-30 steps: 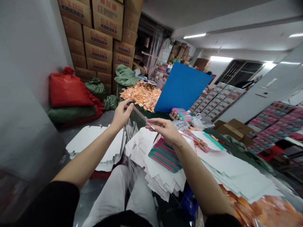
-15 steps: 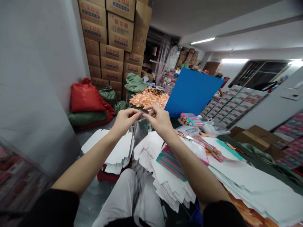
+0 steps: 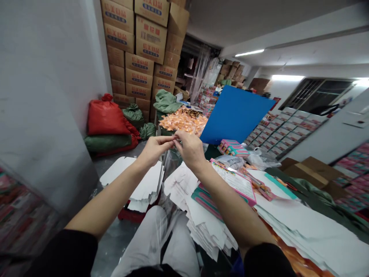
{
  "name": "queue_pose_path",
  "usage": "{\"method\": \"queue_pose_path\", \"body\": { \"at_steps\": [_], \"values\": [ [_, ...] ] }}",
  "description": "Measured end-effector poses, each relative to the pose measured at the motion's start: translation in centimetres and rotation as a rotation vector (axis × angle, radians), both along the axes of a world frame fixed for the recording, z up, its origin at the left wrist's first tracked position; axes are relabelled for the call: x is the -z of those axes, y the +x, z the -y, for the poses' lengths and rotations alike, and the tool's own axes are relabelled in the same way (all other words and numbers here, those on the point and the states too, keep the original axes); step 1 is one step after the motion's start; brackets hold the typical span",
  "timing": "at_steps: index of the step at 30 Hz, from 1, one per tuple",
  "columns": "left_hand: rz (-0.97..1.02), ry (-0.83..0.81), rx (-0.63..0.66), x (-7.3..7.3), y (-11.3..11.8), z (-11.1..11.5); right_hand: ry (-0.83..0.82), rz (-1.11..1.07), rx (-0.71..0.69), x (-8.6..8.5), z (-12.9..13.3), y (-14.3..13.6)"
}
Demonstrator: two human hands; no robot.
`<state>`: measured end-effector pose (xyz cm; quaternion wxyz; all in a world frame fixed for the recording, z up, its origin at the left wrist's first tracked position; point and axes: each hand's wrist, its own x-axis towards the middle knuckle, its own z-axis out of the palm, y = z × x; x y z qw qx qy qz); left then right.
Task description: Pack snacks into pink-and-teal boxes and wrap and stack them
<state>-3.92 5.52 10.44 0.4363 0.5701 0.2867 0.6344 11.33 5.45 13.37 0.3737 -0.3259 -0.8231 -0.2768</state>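
Observation:
My left hand [image 3: 154, 151] and my right hand [image 3: 190, 149] meet at the fingertips in front of me, over the gap between two paper stacks. Thumb and fingers of each are pinched together; whatever lies between them is too small or too clear to make out. Below them, clear plastic [image 3: 172, 158] shows in the gap and trails toward my lap. White die-cut card sheets [image 3: 178, 181] are stacked beneath my right forearm. A pink and teal printed box [image 3: 230, 181] rests on that stack, partly hidden by the arm.
More white card sheets [image 3: 118, 171] sit on a red stool [image 3: 129, 216] at left. Orange wrapped pieces [image 3: 184, 122] are heaped ahead, beside a blue board [image 3: 235, 115]. Cartons [image 3: 150, 34] and red sacks [image 3: 106, 117] stand behind; scissors [image 3: 286, 184] lie right.
Both hands stay pinched together; the right fingers have curled in and shifted slightly left and down. The camera view has moved a little.

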Motion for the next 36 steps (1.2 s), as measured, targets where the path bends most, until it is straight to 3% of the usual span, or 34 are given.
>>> {"method": "queue_pose_path", "body": {
  "at_steps": [8, 15, 19, 24, 27, 36],
  "values": [
    [-0.226, 0.117, -0.197, 0.9, -0.2, -0.4, -0.026, -0.008, 0.015, 0.8, -0.6, -0.4],
    [-0.344, 0.174, -0.286, 1.2, -0.4, -0.2, -0.085, -0.042, -0.006, 1.3, -0.7, -0.7],
    [-0.328, 0.136, -0.245, 1.7, -0.6, -0.5, -0.103, -0.162, 0.003, 2.0, -1.5, -0.6],
    [-0.118, -0.077, -0.117, 2.3, -0.7, -1.1, -0.106, -0.354, -0.083, 2.5, -2.1, 0.0],
    [-0.026, -0.109, -0.105, 2.4, -0.7, -1.5, -0.063, -0.242, -0.115, 2.8, -1.7, 0.0],
    [-0.08, -0.054, -0.088, 3.1, -0.6, -2.2, -0.027, -0.046, -0.039, 3.8, -2.3, -0.7]
  ]
}}
